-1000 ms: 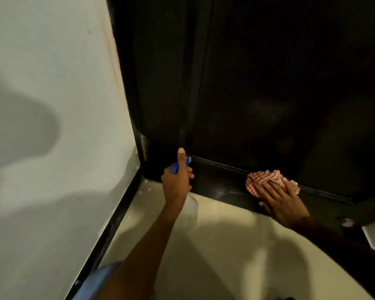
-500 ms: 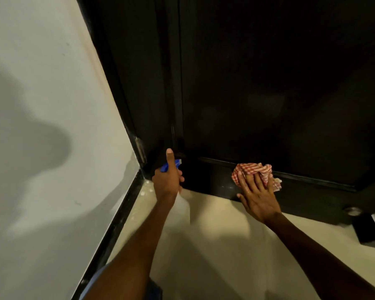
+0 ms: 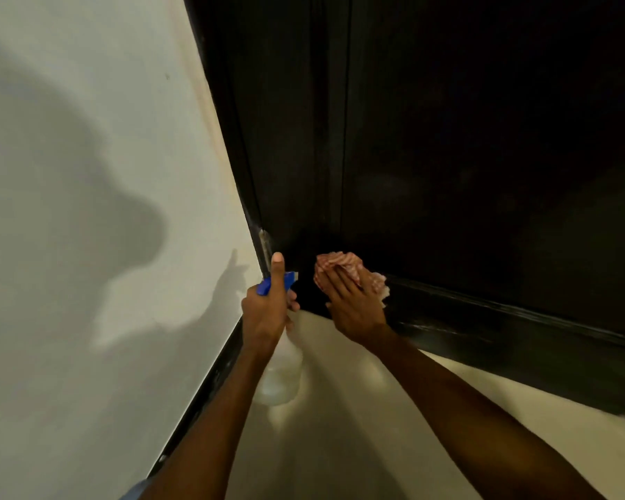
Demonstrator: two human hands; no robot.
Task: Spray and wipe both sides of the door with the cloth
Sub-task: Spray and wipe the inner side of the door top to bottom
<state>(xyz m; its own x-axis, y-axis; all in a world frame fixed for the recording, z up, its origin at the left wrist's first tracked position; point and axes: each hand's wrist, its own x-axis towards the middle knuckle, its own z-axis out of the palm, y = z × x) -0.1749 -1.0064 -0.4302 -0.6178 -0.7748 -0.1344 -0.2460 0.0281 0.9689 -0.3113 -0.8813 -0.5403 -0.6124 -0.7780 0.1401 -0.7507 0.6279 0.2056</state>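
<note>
Head view: looking down at the foot of a dark door [image 3: 484, 157] where it meets a pale wall [image 3: 87, 175] and pale floor [image 3: 394, 427].
Left hand [image 3: 266, 315]: its grip is curled round the neck of a clear spray bottle [image 3: 280, 377], thumb raised straight along the blue nozzle.
Right hand [image 3: 354, 304]: fingers flat and straight, pressing a red checked cloth [image 3: 334, 267] against the door's bottom panel.
Cloth position: at the door's lower left corner, just beside the frame [image 3: 253, 175].
Key relation: the bottom rail runs long toward the right; the bottle hand sits just left of the cloth.
Open room: rightward along the rail and upward; the wall corner likely blocks any further leftward stroke.
</note>
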